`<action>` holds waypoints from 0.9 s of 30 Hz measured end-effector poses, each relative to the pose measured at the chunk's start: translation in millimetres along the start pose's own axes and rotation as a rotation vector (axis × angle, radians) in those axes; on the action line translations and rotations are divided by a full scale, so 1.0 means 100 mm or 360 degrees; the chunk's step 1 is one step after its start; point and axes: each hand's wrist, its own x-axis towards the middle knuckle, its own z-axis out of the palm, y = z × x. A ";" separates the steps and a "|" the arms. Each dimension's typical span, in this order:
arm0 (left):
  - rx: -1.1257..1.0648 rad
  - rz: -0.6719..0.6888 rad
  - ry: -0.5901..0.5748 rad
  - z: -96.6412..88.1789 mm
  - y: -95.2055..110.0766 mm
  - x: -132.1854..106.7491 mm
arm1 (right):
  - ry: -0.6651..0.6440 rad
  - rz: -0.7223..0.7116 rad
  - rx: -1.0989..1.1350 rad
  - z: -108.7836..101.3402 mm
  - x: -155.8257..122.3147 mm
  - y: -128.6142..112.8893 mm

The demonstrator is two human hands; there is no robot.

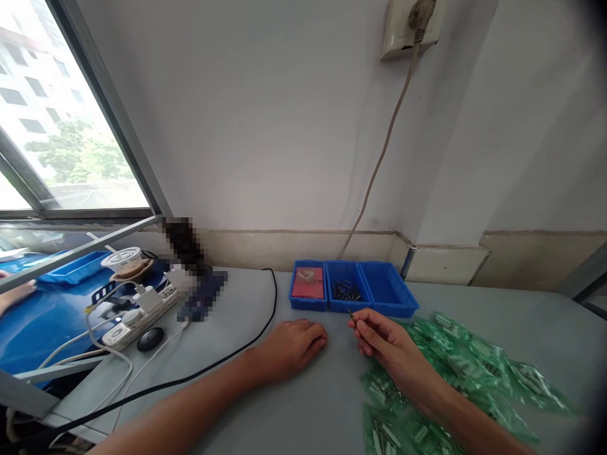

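Note:
My right hand (pixel 379 338) is closed in a pinch on a small dark screw (pixel 351 314), just in front of the blue parts bins. My left hand (pixel 296 344) rests on the table to the left with its fingers curled under, and nothing shows in it. In the middle blue bin (pixel 336 308) lie several dark screws (pixel 347 291). Red paper (pixel 308 287) with small clear pieces on it lies in the left bin (pixel 293 297). The right bin (pixel 387 285) holds nothing visible. Green plastic bags (pixel 474 360) of metal parts lie beside and beneath my right forearm.
A black cable (pixel 218 366) crosses the table past my left forearm. At left are a power strip (pixel 142 319) with white cables, a black mouse (pixel 150 339) and a lidded cup (pixel 124 260). Another person's hand (pixel 14 291) shows at the far left edge.

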 end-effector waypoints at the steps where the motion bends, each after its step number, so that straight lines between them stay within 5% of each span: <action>1: 0.0003 0.0000 0.0000 0.00 0.00 0.00 | -0.0002 0.0001 0.0003 0.00 -0.01 -0.01; 27: -0.0018 0.0041 0.0075 0.06 -0.04 -0.02 | -0.0004 -0.0118 -0.0132 0.01 0.00 -0.03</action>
